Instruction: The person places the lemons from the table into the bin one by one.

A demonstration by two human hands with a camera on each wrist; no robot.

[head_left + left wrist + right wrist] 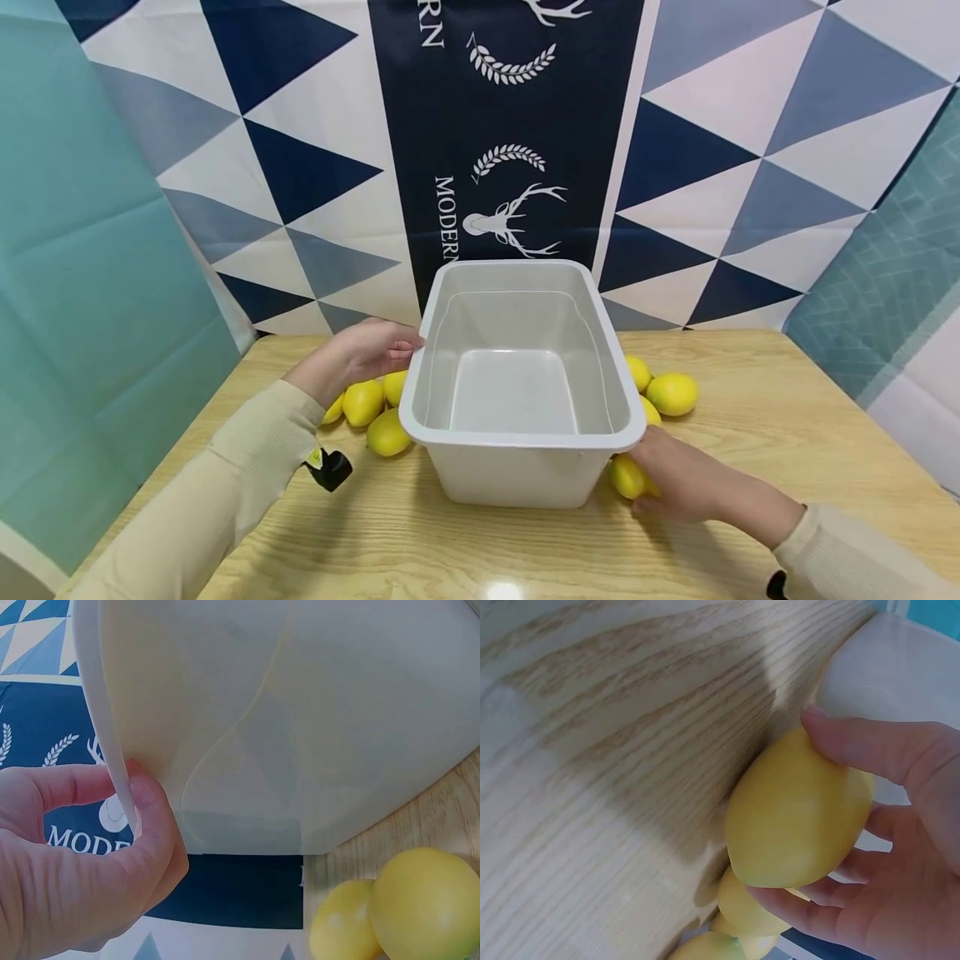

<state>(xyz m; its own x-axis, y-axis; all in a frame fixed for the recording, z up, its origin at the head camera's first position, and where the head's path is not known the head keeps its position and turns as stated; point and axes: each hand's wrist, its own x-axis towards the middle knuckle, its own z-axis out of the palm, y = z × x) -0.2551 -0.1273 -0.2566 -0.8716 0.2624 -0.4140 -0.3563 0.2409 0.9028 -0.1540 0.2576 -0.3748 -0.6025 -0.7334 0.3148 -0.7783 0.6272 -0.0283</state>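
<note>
A pale grey plastic tub [510, 475] stands on the wooden table, with nothing lying in it. My left hand [375, 348] pinches its left rim between thumb and fingers, as the left wrist view shows up close at the rim [112, 742]. On the other side, my right hand [678, 477] grips a yellow lemon [799, 814] beside the tub's right wall. Thumb and fingers curl round opposite sides of that lemon. More lemons [750, 907] lie just behind it.
Several lemons [363, 403] lie left of the tub, near my left forearm. On the right, another lemon [672, 394] sits beyond my right hand. A patterned cloth [517, 117] hangs behind the wooden table [750, 400].
</note>
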